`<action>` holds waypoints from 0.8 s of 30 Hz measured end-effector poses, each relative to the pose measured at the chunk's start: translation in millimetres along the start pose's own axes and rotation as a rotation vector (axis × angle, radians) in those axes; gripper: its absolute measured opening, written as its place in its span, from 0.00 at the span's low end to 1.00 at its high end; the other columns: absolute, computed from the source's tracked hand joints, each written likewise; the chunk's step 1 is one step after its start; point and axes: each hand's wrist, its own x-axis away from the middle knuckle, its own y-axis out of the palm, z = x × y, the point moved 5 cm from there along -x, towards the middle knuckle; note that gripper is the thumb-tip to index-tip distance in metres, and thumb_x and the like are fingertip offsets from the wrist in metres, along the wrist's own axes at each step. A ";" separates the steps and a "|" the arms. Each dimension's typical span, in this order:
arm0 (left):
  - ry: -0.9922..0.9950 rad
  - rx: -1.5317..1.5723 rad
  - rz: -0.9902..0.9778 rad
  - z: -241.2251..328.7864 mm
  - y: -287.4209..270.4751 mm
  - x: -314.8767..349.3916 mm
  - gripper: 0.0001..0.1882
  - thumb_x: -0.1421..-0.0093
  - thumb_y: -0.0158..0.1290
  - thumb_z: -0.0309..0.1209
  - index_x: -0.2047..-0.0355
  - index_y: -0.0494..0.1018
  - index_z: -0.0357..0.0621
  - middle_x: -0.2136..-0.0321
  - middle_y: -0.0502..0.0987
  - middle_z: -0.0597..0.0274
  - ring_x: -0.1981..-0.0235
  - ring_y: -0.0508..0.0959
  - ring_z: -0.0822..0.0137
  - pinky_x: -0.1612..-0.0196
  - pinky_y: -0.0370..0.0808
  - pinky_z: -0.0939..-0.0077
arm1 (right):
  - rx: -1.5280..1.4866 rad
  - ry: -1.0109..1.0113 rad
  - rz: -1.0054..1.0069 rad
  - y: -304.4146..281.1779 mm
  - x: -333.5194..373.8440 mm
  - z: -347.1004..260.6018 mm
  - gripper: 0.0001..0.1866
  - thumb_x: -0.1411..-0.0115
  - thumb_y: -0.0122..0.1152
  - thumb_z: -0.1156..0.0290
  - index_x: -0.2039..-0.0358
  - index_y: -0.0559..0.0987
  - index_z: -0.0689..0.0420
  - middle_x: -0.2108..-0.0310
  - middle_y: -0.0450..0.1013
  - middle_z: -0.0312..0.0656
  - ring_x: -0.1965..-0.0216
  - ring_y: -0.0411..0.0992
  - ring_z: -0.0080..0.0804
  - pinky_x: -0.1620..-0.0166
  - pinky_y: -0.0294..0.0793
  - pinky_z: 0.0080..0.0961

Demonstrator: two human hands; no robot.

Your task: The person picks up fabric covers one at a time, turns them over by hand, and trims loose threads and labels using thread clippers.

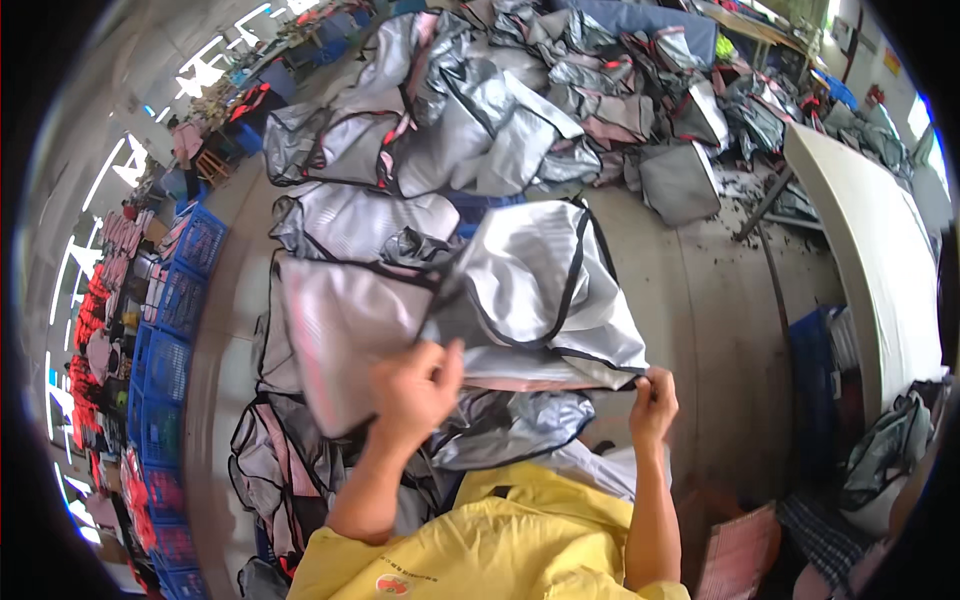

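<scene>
Pinching the black-bound near-right corner of a silver-white, black-edged coated-fabric piece (520, 270), the grip of the right hand (655, 405) has thumb and fingers pressed together on the trim. Taking the piece at its bound corner probably gives a firm edge to pull against and stops the slippery cloth sliding away. The grip of the left hand (415, 390) is blurred, its fingers curled in front of the piece's near-left part; whether cloth is caught in them I cannot tell.

The piece lies on top of a pile, its near edge toward the wearer's yellow cotton shirt (480, 540), likely so that both arms reach it easily. To its left spreads a pale, faintly pink-striped fabric panel (345, 320); whether the two are joined is unclear. At the pile's near edge sits a crumpled silver sheet with dark binding (530, 425). What bears the pile is mostly hidden.

Beyond its far edge, a large heap of loose silver fabric pieces (480, 130) covers the grey floor (715, 300). Along the floor's left side stands a row of blue latticed plastic crates (165, 365), perhaps lined up there to leave a walkway. Toward the right leans a big cream-white flat panel (870, 260).
</scene>
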 end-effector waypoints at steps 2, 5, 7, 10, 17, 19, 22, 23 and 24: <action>-0.129 0.032 -0.131 -28.1 61.2 58.2 0.15 0.37 0.63 0.35 0.77 0.72 0.44 0.83 0.78 0.53 0.79 0.79 0.45 0.77 0.73 0.55 | 0.105 0.158 -0.084 11.9 7.8 40.1 0.04 0.34 0.62 0.76 0.65 0.76 0.61 0.69 0.73 0.45 0.72 0.70 0.38 0.65 0.72 0.30; -0.303 0.106 -0.274 -55.5 118.5 111.9 0.12 0.38 0.64 0.37 0.72 0.74 0.45 0.81 0.80 0.52 0.78 0.80 0.44 0.76 0.74 0.52 | 0.174 0.235 -0.147 2.3 28.7 68.1 0.07 0.34 0.66 0.72 0.64 0.78 0.61 0.68 0.74 0.46 0.72 0.70 0.37 0.65 0.72 0.32; -0.321 0.149 -0.301 -64.7 136.2 120.7 0.12 0.39 0.64 0.36 0.72 0.74 0.46 0.81 0.80 0.52 0.77 0.81 0.44 0.75 0.74 0.52 | 0.231 0.272 -0.186 -10.6 32.6 65.2 0.07 0.35 0.67 0.71 0.63 0.79 0.60 0.67 0.75 0.46 0.72 0.70 0.37 0.65 0.72 0.32; -0.311 0.145 -0.316 -56.1 134.0 109.6 0.11 0.39 0.64 0.36 0.72 0.75 0.46 0.81 0.79 0.52 0.77 0.81 0.44 0.75 0.74 0.52 | 0.291 0.183 -0.118 -22.2 -4.9 -29.9 0.09 0.37 0.71 0.70 0.58 0.83 0.57 0.61 0.78 0.45 0.70 0.74 0.38 0.67 0.73 0.31; -0.257 0.133 -0.356 -55.4 135.0 105.8 0.10 0.40 0.63 0.35 0.73 0.75 0.47 0.82 0.78 0.53 0.78 0.80 0.45 0.76 0.74 0.53 | 0.423 -0.331 -0.438 70.1 -30.8 -126.2 0.15 0.41 0.71 0.66 0.53 0.83 0.52 0.59 0.79 0.39 0.59 0.79 0.42 0.62 0.81 0.37; -0.237 0.122 -0.364 -53.6 133.1 105.1 0.10 0.40 0.64 0.36 0.72 0.75 0.47 0.83 0.78 0.54 0.79 0.80 0.44 0.76 0.74 0.51 | 0.581 -0.191 -0.661 83.2 -24.2 -92.3 0.17 0.42 0.71 0.68 0.52 0.84 0.52 0.58 0.80 0.41 0.56 0.79 0.43 0.55 0.79 0.38; -0.309 0.089 -0.325 -66.7 123.9 117.7 0.08 0.41 0.64 0.36 0.69 0.77 0.48 0.81 0.78 0.54 0.78 0.80 0.44 0.75 0.74 0.51 | -0.020 0.310 -0.459 44.3 -31.7 -98.3 0.04 0.34 0.65 0.74 0.60 0.85 0.54 0.66 0.81 0.40 0.66 0.80 0.27 0.63 0.78 0.29; -0.322 0.084 -0.318 -64.7 119.4 118.1 0.08 0.41 0.64 0.36 0.69 0.77 0.48 0.81 0.78 0.54 0.78 0.80 0.44 0.75 0.74 0.51 | -0.159 0.238 -0.294 11.7 -41.0 -105.5 0.04 0.31 0.62 0.75 0.59 0.83 0.57 0.67 0.79 0.35 0.66 0.76 0.20 0.65 0.80 0.24; -0.329 0.005 -0.299 -63.6 113.7 120.3 0.08 0.43 0.65 0.35 0.68 0.78 0.49 0.77 0.79 0.56 0.74 0.81 0.46 0.71 0.75 0.52 | -0.269 0.280 -0.178 -12.0 -47.2 -119.2 0.04 0.30 0.62 0.75 0.58 0.81 0.60 0.67 0.77 0.31 0.68 0.75 0.19 0.68 0.81 0.21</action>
